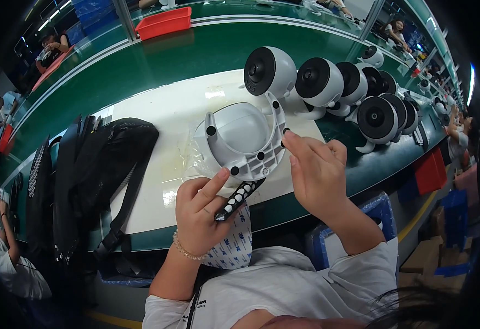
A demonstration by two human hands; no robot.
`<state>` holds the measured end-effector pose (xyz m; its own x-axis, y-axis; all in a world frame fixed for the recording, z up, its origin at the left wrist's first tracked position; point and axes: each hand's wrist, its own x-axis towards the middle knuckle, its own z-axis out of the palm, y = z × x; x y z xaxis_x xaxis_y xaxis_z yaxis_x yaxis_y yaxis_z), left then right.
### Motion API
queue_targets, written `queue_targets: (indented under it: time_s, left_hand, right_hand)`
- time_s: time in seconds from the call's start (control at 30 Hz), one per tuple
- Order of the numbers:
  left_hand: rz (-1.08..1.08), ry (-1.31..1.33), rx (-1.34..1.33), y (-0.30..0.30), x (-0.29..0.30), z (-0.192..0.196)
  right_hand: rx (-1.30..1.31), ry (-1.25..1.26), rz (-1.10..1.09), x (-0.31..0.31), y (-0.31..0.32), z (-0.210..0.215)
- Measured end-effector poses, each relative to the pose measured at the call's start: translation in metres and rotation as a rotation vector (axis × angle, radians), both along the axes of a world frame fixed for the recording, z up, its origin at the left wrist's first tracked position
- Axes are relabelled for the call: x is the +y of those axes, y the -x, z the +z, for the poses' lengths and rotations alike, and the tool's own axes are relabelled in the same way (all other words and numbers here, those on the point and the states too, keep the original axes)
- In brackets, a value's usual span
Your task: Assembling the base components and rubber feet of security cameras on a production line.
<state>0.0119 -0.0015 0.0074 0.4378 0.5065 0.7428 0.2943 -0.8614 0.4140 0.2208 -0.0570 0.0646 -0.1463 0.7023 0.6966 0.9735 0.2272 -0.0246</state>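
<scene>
A white round device (244, 129) lies on the worktop with the underside of its curved white stand (273, 159) facing up. Several small black round pads dot the stand. My left hand (200, 211) is closed on a black strip with white round spots (239, 198), its index fingertip touching the stand beside a pad. A white backing sheet with blue print (231, 241) hangs below that hand. At the stand's right side, my right hand (319, 170) has its fingertips closed on a black round pad (286, 131); whether that pad touches the stand is unclear.
Several white-and-black round devices (270, 71) stand at the right. Black bags with straps (105, 159) lie at the left on the green bench (201, 60). A red tray (164, 23) sits on the far ledge. Other people work at neighbouring benches.
</scene>
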Motion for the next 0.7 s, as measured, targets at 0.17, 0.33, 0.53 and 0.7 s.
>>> queue_targets:
  time_s: [0.17, 0.33, 0.53, 0.7]
  left_hand:
    - [0.03, -0.02, -0.052, -0.002, 0.0, 0.0]
    - [0.015, -0.016, -0.008, -0.001, 0.0, 0.003]
    - [0.023, -0.038, -0.045, -0.002, 0.0, 0.0]
    - [0.02, -0.033, -0.028, -0.001, 0.001, 0.0]
  right_hand:
    - [0.147, -0.133, 0.11, -0.003, -0.006, -0.004]
    - [0.143, 0.083, 0.09, -0.006, -0.011, -0.008]
    - [0.763, 0.056, 0.376, -0.01, -0.011, -0.015]
    - [0.823, 0.118, 0.304, -0.001, 0.005, -0.029]
